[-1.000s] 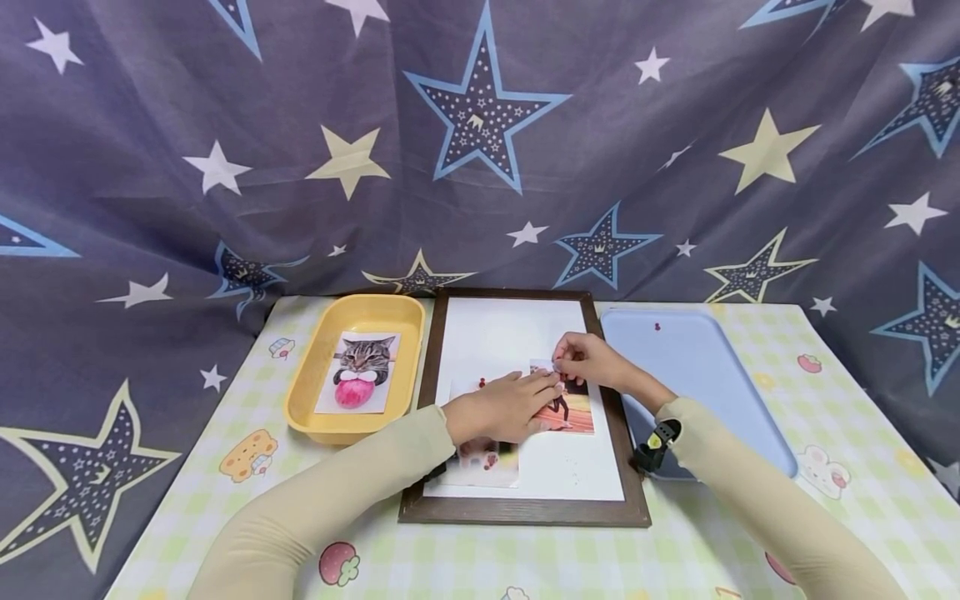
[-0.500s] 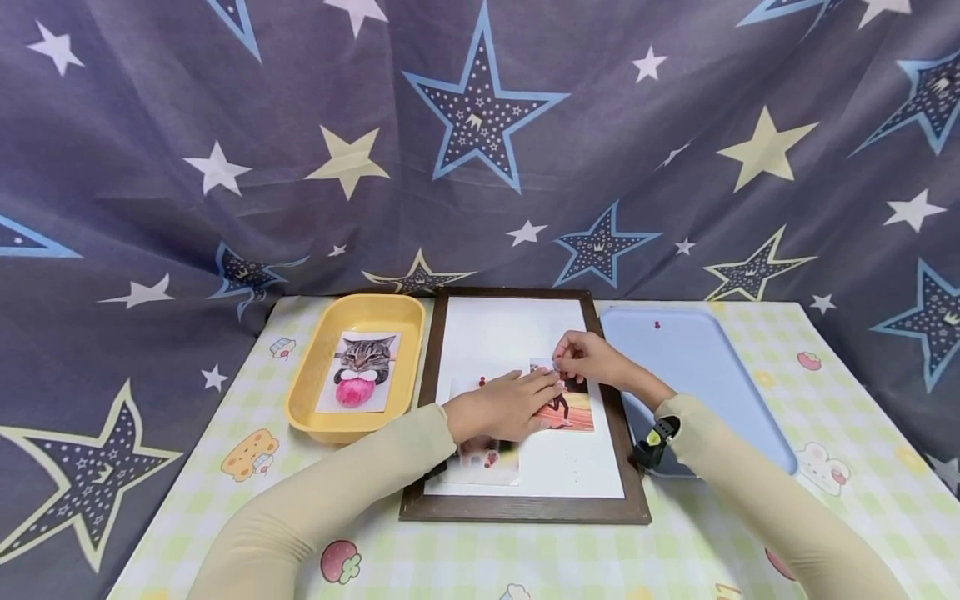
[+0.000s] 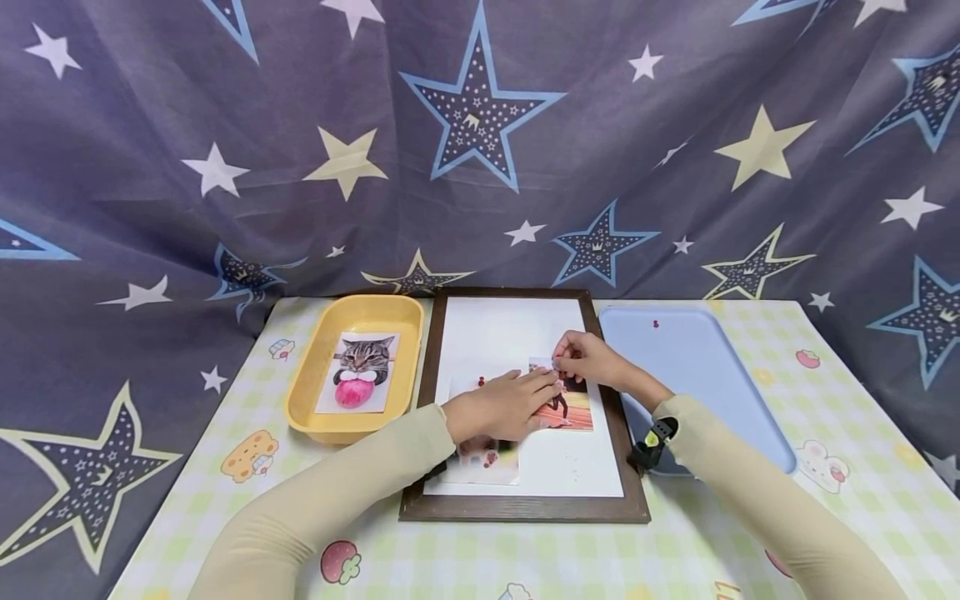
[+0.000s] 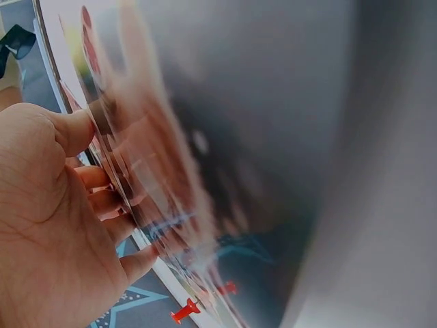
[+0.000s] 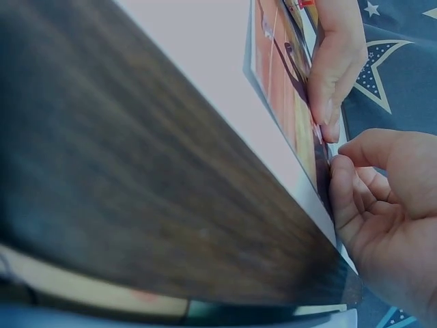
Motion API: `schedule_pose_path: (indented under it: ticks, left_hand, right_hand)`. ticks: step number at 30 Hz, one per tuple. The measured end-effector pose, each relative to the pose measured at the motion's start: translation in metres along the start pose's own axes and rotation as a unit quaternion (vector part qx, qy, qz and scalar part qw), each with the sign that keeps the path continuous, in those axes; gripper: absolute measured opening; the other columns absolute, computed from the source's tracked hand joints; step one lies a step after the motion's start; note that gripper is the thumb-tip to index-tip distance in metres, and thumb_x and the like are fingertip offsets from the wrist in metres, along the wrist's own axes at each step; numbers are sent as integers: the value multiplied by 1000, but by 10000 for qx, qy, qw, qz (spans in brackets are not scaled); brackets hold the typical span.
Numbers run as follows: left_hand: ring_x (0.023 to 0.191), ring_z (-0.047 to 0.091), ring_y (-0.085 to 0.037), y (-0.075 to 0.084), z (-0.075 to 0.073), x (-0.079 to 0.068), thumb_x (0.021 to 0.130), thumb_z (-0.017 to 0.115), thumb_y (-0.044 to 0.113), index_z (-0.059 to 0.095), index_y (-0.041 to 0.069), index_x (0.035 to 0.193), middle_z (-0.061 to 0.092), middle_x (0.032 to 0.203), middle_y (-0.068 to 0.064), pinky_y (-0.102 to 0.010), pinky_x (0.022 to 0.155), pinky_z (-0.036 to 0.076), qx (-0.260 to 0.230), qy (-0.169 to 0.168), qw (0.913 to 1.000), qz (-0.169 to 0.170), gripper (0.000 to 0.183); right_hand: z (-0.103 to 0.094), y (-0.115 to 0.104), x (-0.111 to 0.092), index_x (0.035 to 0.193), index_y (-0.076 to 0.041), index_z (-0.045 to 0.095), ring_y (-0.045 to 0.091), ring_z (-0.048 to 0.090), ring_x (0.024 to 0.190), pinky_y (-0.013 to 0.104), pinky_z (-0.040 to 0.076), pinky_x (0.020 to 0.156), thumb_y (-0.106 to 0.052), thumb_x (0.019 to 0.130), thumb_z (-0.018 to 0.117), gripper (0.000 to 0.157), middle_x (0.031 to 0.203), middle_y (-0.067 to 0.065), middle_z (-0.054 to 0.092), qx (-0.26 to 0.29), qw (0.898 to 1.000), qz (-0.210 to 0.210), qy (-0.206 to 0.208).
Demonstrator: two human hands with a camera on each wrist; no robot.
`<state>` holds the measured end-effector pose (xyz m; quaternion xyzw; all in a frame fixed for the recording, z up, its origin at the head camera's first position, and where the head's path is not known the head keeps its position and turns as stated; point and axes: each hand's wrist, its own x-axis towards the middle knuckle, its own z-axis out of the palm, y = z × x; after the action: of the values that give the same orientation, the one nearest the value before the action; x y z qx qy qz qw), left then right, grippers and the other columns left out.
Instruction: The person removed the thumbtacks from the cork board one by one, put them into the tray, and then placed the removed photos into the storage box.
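A white board (image 3: 510,325) in a dark wooden frame (image 3: 525,509) lies on the table. My left hand (image 3: 505,407) rests with fairly straight fingers on the photo of a figure on an orange ground (image 3: 573,417). At that photo's upper edge my right hand (image 3: 592,360) pinches, between thumb and index finger (image 5: 345,181), what seems to be a red push pin, almost wholly hidden. Under my left wrist lies another photo (image 3: 504,475), partly covered. Red push pins stand on it, one (image 3: 482,382) near its top and one (image 3: 491,459) lower down.
Left of the frame, a yellow basin (image 3: 300,400) holds a photo of a cat with a pink ball (image 3: 365,371). A light blue tray (image 3: 705,375) lies at the right, with a red push pin (image 3: 656,324) near its far edge. A starry curtain (image 3: 480,217) hangs behind the table.
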<state>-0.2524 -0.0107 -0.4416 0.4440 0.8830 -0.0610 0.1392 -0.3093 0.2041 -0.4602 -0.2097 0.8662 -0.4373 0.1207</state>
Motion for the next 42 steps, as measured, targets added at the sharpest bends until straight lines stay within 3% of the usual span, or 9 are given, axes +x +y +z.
schedule_pose_path:
  ticks: [10,23,42]
  left_hand:
    - [160,10,-21,0,-1,-1,111,31,42,16,16,165,8,173,-4,-45,128,22,-47,-15,10000,-33,62]
    - [160,10,-21,-1,0,1,111,32,43,16,15,165,9,173,-3,-44,128,22,-8,10,10000,-19,63]
    - [160,10,-21,0,1,0,110,33,42,16,16,165,10,173,-3,-44,128,22,-53,7,10000,-16,63]
  right_hand:
    - [0,-2,-1,102,8,58,13,56,67,22,51,55,-1,100,58,9,81,14,63,2,10000,19,39]
    - [-3,1,-3,107,10,56,16,60,68,25,55,62,-6,103,56,16,88,22,66,595,9978,262,98]
    - [-2,-2,-2,106,8,55,14,61,70,24,56,65,-7,104,54,14,84,11,64,846,9947,580,114]
